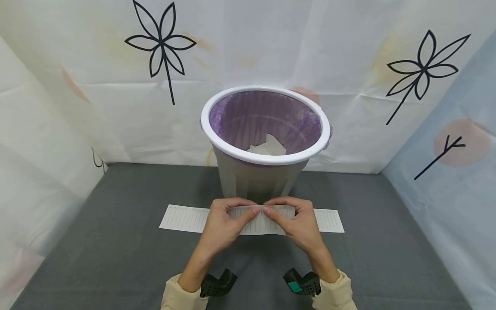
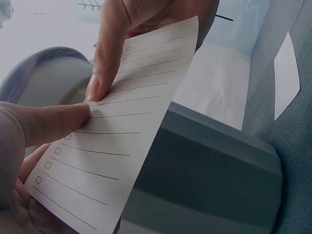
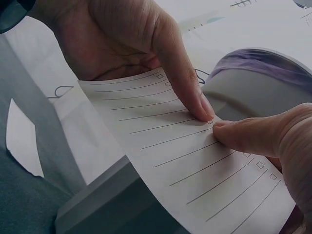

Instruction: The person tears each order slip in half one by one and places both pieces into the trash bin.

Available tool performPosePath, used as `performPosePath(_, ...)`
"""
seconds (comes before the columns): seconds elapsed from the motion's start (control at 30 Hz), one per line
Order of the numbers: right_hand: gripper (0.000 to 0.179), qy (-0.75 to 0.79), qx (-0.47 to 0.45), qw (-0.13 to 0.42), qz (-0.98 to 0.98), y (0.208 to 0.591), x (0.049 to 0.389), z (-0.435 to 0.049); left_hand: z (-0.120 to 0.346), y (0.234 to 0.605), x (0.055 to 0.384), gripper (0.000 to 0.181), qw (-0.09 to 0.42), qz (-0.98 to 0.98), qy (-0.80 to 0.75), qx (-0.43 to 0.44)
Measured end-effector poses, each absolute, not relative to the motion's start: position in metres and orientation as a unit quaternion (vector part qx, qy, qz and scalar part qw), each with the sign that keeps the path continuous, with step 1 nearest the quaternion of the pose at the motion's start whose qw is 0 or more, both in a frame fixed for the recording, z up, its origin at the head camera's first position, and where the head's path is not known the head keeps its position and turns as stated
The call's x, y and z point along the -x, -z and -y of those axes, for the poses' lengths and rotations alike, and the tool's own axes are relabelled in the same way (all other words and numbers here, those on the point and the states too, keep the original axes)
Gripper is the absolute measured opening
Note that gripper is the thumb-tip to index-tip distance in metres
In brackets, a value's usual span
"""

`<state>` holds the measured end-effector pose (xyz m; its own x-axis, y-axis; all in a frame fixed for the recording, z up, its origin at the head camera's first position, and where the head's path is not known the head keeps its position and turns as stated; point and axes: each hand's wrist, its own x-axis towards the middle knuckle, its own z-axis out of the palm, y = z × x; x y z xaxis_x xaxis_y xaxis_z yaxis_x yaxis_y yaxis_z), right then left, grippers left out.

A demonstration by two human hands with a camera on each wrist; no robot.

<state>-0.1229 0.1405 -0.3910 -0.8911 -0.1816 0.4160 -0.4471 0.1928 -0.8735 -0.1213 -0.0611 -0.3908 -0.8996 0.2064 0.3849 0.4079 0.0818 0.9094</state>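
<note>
Head view: lined paper slip (image 1: 263,226), one, held up before the waste bin (image 1: 255,177). Left hand (image 1: 221,224) and right hand (image 1: 304,224): both pinch its upper edge, fingers closed onto paper, thumbs adjacent. Handling advised: equal pressure, thumb tips close, wrists level.

A grey bin (image 1: 252,177) stands upper centre of the head view, with a white rim (image 1: 265,160) and a purple liner (image 1: 263,110) inside. Pale cloth (image 1: 252,43) hangs behind it, bearing a black-outlined flower (image 1: 160,41) at upper left and a second flower (image 1: 424,69) at upper right. On the bluish cloth (image 1: 457,224) at the right edge, a black twig drawing (image 1: 445,150) crosses a peach disc (image 1: 472,146). A peach streak (image 1: 75,86) marks the left cloth; below it is a thin dark curl (image 1: 98,165), drawn or cord, unclear. Dark grey tabletop (image 1: 116,258) fills the lower frame.
</note>
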Motion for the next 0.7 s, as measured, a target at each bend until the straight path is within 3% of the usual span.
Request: performPosePath(0.7,0.009,-0.602,-0.210,0.105,0.763,0.3937,0.1239,-0.1414,0.0612,0.3882,0.1207,0.005,0.066,0.742,0.636,0.200)
